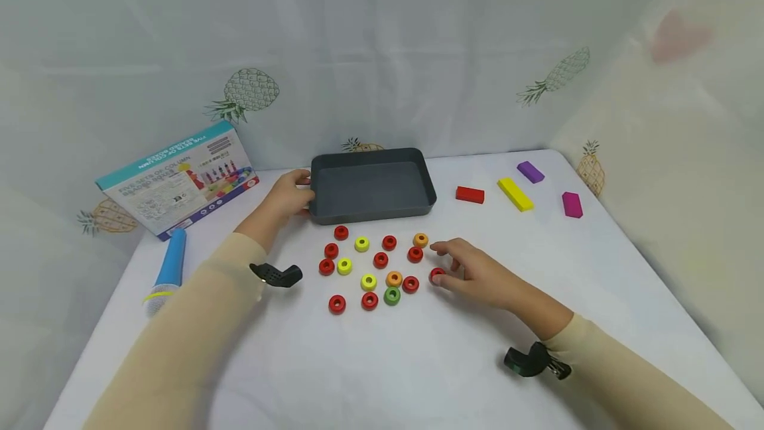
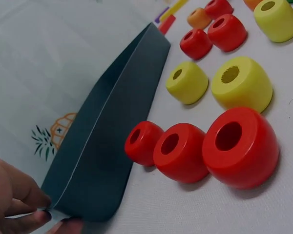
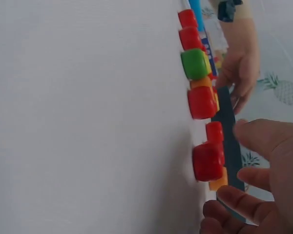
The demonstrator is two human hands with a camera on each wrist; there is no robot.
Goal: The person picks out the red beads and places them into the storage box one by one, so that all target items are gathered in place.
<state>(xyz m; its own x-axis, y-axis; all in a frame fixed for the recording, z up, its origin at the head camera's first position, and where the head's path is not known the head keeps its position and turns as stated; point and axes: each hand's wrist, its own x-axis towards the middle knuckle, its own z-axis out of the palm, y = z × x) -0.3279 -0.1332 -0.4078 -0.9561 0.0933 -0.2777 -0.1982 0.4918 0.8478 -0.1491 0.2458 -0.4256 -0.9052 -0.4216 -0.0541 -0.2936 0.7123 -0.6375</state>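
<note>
The left hand (image 1: 290,196) grips the dark grey tray (image 1: 371,184) by its left corner, near the table's far edge — the right hand (image 1: 477,274), fingers loosely spread, touches a red ring bead (image 1: 437,275) just right of the bead cluster.

We can read print only on the cardboard box (image 1: 179,179) that leans at the back left of the tabletop (image 1: 382,350). Its lettering stands upside down to us; the white heading on the teal band seems to say "FIVE SETS OF COLUMN", with a second line we cannot make out. The smaller print and pictures below it are too small to read.
</note>
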